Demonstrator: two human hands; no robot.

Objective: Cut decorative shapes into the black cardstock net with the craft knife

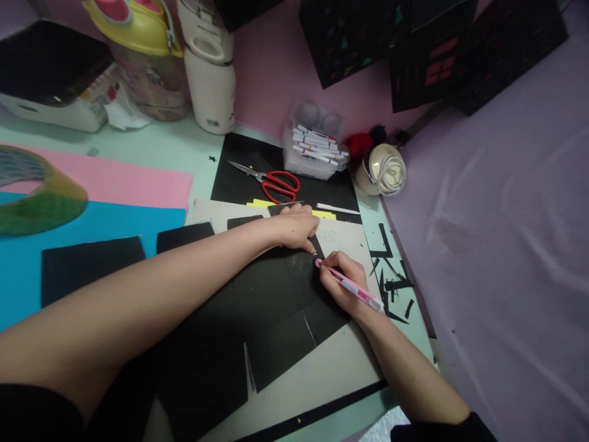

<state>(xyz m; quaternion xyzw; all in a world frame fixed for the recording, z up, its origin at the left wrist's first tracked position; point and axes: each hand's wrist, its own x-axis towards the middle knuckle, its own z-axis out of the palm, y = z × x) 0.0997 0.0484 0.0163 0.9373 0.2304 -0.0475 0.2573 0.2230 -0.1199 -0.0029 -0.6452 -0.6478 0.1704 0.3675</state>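
Note:
My right hand (343, 283) is closed around a pink craft knife (356, 288), its tip touching the far corner of a large black paper sheet (257, 307). My left hand (297, 226) presses fingers-down on that same corner, just left of the knife tip, and holds nothing. The black sheet has several cut slits and lies on a grey cutting board (322, 368).
Red-handled scissors (271, 181) and a box of markers (313, 147) lie beyond my hands. A tape roll (381, 170) sits to the right, black paper scraps (391, 276) beside the board. Pink paper (115, 178), blue paper (69, 227) and a green tape ring (41, 196) lie left. Bottles (209, 67) stand behind.

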